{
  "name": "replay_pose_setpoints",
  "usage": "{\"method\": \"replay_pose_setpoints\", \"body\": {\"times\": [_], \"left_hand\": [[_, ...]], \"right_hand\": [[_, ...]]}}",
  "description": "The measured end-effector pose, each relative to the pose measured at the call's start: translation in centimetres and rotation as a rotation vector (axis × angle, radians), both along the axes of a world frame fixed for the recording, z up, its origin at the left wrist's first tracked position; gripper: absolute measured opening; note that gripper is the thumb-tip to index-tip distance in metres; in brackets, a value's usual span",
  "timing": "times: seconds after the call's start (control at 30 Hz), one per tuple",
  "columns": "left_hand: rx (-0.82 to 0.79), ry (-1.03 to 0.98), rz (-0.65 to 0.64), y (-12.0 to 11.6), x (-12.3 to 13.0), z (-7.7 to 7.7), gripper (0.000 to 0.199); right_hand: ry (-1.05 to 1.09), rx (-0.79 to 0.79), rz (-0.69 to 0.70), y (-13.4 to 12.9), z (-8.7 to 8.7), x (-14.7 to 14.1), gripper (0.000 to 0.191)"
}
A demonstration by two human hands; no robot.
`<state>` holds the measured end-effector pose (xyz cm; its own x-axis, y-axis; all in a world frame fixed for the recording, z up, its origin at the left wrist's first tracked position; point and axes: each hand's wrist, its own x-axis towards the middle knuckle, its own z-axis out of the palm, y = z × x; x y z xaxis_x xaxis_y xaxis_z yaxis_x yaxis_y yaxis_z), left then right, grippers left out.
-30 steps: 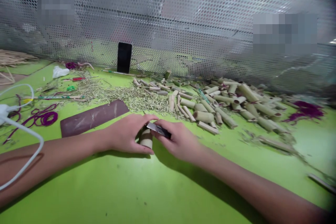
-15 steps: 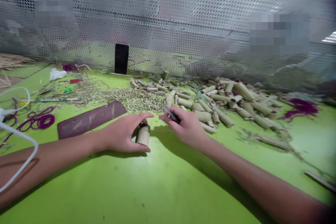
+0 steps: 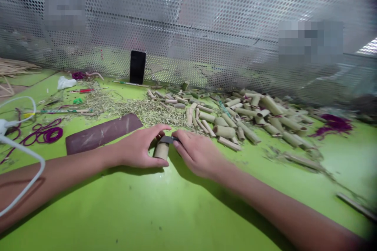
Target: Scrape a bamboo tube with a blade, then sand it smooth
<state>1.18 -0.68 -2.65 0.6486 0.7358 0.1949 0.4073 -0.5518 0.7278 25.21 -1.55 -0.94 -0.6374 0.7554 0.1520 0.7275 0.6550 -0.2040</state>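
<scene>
A short bamboo tube stands upright on the green table. My left hand is closed around it from the left, with the thumb on the near side and fingers on the far side. My right hand grips a dark knife whose flat blade lies across the tube's top end. Most of the knife's handle is hidden in my fingers. Behind my left forearm lies a strip of brown sandpaper with pale scratches.
Many bamboo pieces are heaped at the right, with shavings beside them. A phone leans on the perforated metal screen. Purple cord, a red screwdriver and a white cable are at the left.
My right hand has moved left and slightly down, bringing the knife blade from the tube's right side onto its top. My left hand stays on the tube.
</scene>
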Motion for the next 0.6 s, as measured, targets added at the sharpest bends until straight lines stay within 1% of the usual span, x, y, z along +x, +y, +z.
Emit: {"method": "replay_pose_setpoints", "body": {"times": [0.1,0.27,0.37,0.47,0.6], "left_hand": [[0.028,-0.014,-0.022,0.1,-0.1,-0.1,0.080],[0.067,-0.007,-0.034,0.2,0.1,0.0,0.081],[0.054,0.019,0.000,0.2,0.3,0.0,0.075],[0.011,0.038,0.038,0.2,0.3,0.1,0.069],[0.015,0.037,0.030,0.3,0.2,0.1,0.070]], "right_hand": [[-0.104,0.026,-0.014,0.0,0.0,-0.5,0.026],[-0.230,-0.034,-0.084,-0.5,1.0,-1.2,0.029],[-0.258,-0.041,-0.098,-0.6,1.2,-1.4,0.026],[-0.267,-0.046,-0.097,-0.4,1.1,-1.3,0.023],[-0.291,-0.091,-0.119,-0.3,1.2,-1.2,0.022]]}}
